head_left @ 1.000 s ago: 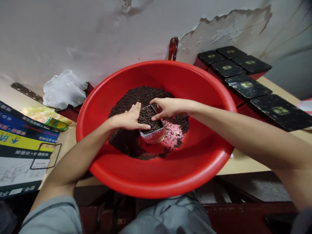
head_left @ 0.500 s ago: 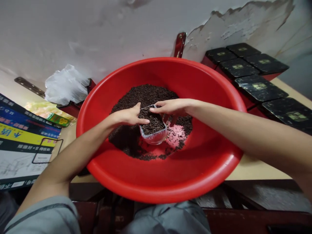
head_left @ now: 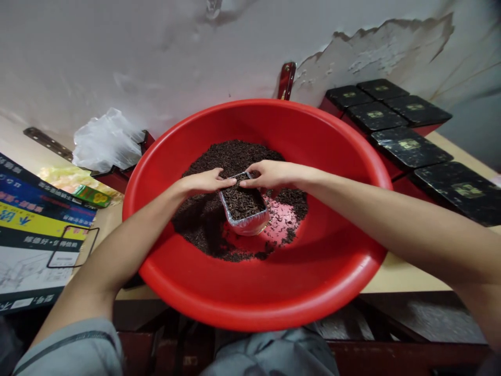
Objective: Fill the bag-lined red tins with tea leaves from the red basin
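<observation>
A small rectangular tin (head_left: 252,224), lined with clear plastic and filled with dark loose tea leaves (head_left: 243,202), is held tilted inside the large red basin (head_left: 258,313). My left hand (head_left: 205,181) grips its far left side, the thumb lying over the rim. On the far right side my right hand (head_left: 270,175) holds the tin too, its thumb pressed on the leaves near the edge. Fingers under and behind the tin are partly hidden. A wide heap of the same tea leaves (head_left: 235,150) covers much of the basin's bottom.
Several black-lidded red tins (head_left: 409,143) stand in rows on the table (head_left: 410,271) to the right. At the left are a bundle of clear plastic bags (head_left: 109,140), a green packet (head_left: 93,195) and a printed carton (head_left: 35,235). A stained wall (head_left: 164,57) rises behind.
My left thumb has moved from the middle of the tin's side toward its far end, close to my right thumb. The view has shifted slightly, and the tin stays over the basin.
</observation>
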`<move>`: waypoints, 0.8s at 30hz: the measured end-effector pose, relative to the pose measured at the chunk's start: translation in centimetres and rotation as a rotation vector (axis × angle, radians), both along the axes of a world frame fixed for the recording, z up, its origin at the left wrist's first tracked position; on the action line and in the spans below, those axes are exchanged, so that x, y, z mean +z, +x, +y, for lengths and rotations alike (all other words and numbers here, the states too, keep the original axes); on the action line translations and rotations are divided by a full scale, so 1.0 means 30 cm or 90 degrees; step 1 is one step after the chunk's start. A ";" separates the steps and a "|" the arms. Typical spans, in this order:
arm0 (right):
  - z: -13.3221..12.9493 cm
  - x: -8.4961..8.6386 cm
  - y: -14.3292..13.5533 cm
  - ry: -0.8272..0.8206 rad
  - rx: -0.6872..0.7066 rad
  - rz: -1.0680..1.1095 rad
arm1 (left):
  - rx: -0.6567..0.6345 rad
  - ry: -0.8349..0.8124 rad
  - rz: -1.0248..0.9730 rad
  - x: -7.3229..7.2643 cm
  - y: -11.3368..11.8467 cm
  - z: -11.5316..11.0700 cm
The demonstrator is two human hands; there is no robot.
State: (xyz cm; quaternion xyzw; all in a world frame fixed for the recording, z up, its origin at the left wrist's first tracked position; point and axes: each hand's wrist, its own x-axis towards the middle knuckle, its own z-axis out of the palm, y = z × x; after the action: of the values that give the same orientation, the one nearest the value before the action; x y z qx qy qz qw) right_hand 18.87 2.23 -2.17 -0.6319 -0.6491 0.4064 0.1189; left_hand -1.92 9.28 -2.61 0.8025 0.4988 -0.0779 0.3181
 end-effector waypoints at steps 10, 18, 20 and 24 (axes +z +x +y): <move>-0.045 0.019 0.022 0.333 0.008 0.196 | -0.118 -0.016 0.057 0.107 -0.051 -0.051; -0.010 -0.053 0.037 0.178 -0.024 0.121 | -0.143 0.003 0.121 0.051 -0.006 -0.103; -0.004 -0.067 0.041 0.081 -0.006 0.086 | -0.126 0.003 0.116 0.050 -0.007 -0.095; -0.013 -0.061 0.040 -0.029 0.004 0.085 | -0.099 -0.054 0.136 0.052 -0.026 -0.066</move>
State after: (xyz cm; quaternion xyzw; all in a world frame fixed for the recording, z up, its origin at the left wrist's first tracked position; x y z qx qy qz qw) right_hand 20.08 1.82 -4.00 -0.6038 -0.6322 0.4630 0.1464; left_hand -2.71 7.31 -1.06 0.8114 0.4627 -0.2086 0.2899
